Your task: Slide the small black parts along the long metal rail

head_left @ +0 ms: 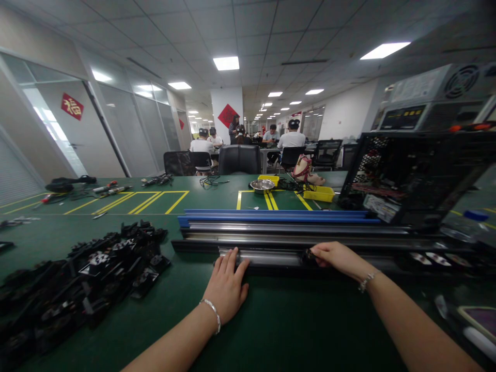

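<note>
Several long rails lie side by side on the green table, a blue rail [271, 216] at the back and black and metallic ones before it. My left hand [227, 289] rests with fingers spread on the left end of the nearest rail [271, 257]. My right hand [333, 257] pinches a small black part [309, 257] at that same rail, farther right. Under the fingers the part's details are too dark to make out. More small parts [437, 258] with light tops sit in a row to the right of my right hand.
A large pile of black parts [112, 263] covers the left of the table [186, 336]. Behind the rails are a metal bowl [262, 185], yellow trays [320, 194] and cables. An open computer case [418, 175] stands at right. People sit farther back.
</note>
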